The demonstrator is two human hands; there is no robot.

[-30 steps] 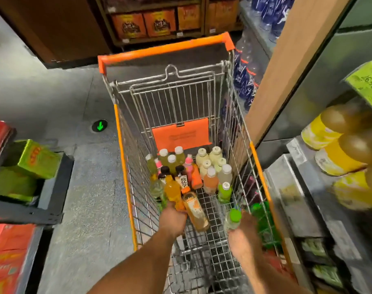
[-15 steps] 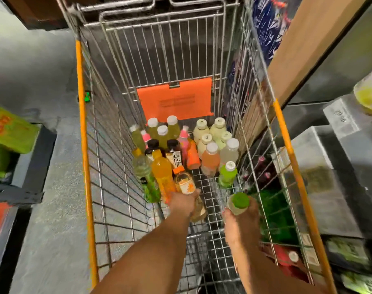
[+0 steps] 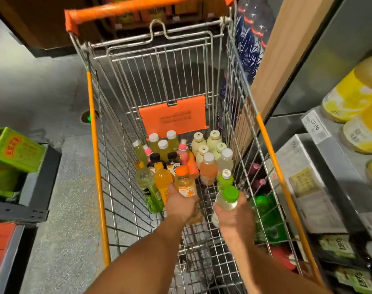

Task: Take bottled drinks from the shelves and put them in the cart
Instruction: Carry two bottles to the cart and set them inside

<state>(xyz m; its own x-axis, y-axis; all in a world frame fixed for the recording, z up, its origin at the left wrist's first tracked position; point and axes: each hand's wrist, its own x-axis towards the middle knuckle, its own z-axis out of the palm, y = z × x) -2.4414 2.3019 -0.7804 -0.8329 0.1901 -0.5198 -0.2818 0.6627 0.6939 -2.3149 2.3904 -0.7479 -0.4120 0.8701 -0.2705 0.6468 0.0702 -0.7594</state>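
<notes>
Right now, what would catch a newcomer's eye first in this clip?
Two bare hands reach into a wire shopping cart with orange rails. The left hand grips an orange-capped bottle at the near edge of a cluster of upright drinks at the cart's far end. The right hand holds a green-capped bottle just right of it. Yellow bottles fill the shelf on the right.

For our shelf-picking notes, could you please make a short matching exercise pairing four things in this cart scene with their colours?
Things:
1. cap of the bottle in the right hand
2. cap of the bottle in the left hand
3. cart handle
4. cap of the peach-coloured drink

Colours:
A. white
B. green
C. orange, on a small round top
D. orange, along a long bar

Pairs: 1-B, 2-C, 3-D, 4-A
</notes>
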